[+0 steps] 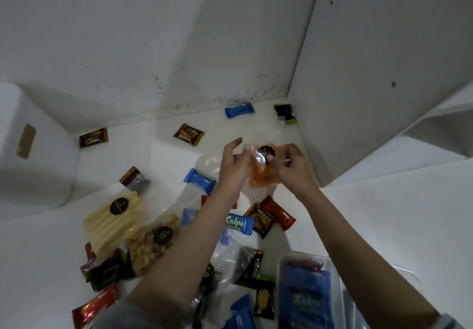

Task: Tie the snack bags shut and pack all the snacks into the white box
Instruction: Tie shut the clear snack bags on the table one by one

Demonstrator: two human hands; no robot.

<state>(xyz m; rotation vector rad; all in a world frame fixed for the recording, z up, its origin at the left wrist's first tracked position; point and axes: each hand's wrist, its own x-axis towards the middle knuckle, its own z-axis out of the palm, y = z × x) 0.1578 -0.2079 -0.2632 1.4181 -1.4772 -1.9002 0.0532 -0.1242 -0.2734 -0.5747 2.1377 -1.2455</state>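
both hands gripped the orange snack bag [261, 175], left hand [234, 165] and right hand [291, 167] pinching its neck; twisting it tight above the snacks would likely help the knot hold.

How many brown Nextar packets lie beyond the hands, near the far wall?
2. One brown Nextar packet lies at the far left by the white box wall; the other lies further right, left of the blue packet. Others nearer may be hidden.

Two hands, one orange snack bag [261, 175] held between them, two clear bags of pale snacks with black round labels [112, 222] [148, 248], at least four brown Nextar packets, several blue Kalpa bars, a few red packets, one clear plastic tray [332, 261]
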